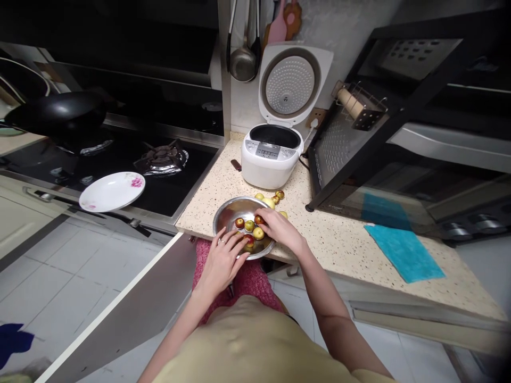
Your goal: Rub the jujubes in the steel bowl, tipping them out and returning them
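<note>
A round steel bowl (pixel 229 208) sits at the counter's front edge, slightly overhanging it. Several red and yellow-green jujubes (pixel 249 226) lie inside. My left hand (pixel 224 258) is at the bowl's near-left rim, its fingers over the inside and its thumb along the front. Those fingertips come close to a red jujube (pixel 249 241). At the right side of the bowl, the fingers of my right hand (pixel 279 229) close on a brown-red jujube (pixel 259 218). More jujubes (pixel 269 202) lie on the counter just behind the bowl.
A white rice cooker (pixel 268 169) stands behind the bowl with its lid up. To the left are a stove with a wok (pixel 59 114) and a white plate (pixel 113 192) by its front edge. An oven and a turquoise cloth (pixel 403 252) are right. A cabinet door (pixel 131 298) hangs open.
</note>
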Demonstrator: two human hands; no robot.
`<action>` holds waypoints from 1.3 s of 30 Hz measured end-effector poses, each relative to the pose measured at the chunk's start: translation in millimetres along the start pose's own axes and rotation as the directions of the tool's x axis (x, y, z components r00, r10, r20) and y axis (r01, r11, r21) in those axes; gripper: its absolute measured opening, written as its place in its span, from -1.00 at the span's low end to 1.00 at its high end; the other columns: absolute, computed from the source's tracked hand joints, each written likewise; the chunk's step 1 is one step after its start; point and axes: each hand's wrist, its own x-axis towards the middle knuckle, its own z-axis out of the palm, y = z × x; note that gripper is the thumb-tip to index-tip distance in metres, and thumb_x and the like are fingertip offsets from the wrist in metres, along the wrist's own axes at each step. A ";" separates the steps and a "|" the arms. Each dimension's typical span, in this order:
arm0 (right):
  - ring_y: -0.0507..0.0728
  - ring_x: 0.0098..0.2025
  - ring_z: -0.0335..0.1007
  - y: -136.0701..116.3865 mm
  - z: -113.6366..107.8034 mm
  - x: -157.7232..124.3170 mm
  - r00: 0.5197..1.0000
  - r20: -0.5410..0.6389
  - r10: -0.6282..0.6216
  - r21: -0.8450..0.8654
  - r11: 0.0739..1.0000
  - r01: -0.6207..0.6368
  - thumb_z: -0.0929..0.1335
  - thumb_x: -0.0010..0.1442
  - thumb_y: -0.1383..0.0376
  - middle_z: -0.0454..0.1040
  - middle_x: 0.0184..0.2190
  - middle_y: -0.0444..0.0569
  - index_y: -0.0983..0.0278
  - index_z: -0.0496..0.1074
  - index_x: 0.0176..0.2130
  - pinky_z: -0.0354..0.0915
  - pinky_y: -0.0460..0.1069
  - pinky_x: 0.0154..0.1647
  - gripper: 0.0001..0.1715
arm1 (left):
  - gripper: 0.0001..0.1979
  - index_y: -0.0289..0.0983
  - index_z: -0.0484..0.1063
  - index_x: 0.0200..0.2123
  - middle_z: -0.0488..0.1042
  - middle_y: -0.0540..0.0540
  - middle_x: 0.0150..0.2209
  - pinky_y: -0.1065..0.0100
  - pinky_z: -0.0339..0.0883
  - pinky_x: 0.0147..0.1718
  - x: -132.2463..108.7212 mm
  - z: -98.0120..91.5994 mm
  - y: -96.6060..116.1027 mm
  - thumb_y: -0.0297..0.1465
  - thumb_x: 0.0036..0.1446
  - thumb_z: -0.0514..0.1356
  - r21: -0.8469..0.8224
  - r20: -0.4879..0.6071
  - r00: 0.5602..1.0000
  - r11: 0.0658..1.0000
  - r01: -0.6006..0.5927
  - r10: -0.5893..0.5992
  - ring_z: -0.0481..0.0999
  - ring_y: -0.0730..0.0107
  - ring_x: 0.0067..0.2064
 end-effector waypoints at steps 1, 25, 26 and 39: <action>0.21 -0.02 0.46 1.0 0.6 1.6 1.000 0.013 0.004 -0.007 1.000 -0.004 0.29 0.28 0.56 0.55 -0.10 0.06 0.29 0.44 -0.03 0.35 0.07 -0.02 -0.67 | -0.65 -0.25 0.47 0.17 0.56 -0.17 0.17 -0.15 0.16 0.36 0.0 0.0 0.0 -0.28 0.50 0.02 0.000 0.001 1.000 1.000 0.001 -0.001 0.44 0.09 0.28; 0.26 0.09 0.48 44.0 -26.5 -4.3 0.931 -0.354 0.086 0.049 0.996 -0.073 0.23 0.38 0.43 0.57 0.02 0.10 0.23 0.55 0.00 0.37 0.21 0.19 -0.64 | -0.67 -0.21 0.49 0.17 0.56 -0.14 0.18 -0.14 0.16 0.36 0.6 0.2 1.5 -0.31 0.49 0.05 -0.003 0.000 1.000 1.000 0.017 -0.017 0.44 0.10 0.28; 0.28 0.12 0.46 52.4 -27.1 -3.1 0.920 -0.376 0.113 0.020 0.993 -0.114 0.22 0.36 0.44 0.57 0.05 0.12 0.24 0.55 0.02 0.35 0.24 0.22 -0.60 | -0.67 -0.21 0.49 0.17 0.56 -0.14 0.18 -0.14 0.17 0.36 0.6 0.3 1.7 -0.31 0.49 0.06 -0.001 -0.002 1.000 1.000 0.019 -0.019 0.45 0.10 0.27; 0.25 0.16 0.39 103.3 -14.4 6.3 0.931 -0.328 0.161 -0.093 0.975 -0.202 0.23 0.28 0.51 0.50 0.09 0.14 0.29 0.48 0.11 0.32 0.17 0.23 -0.52 | -0.68 -0.25 0.49 0.16 0.57 -0.15 0.17 -0.16 0.17 0.35 1.0 -1.8 2.3 -0.33 0.49 0.05 0.010 0.006 1.000 1.000 0.004 -0.004 0.46 0.08 0.26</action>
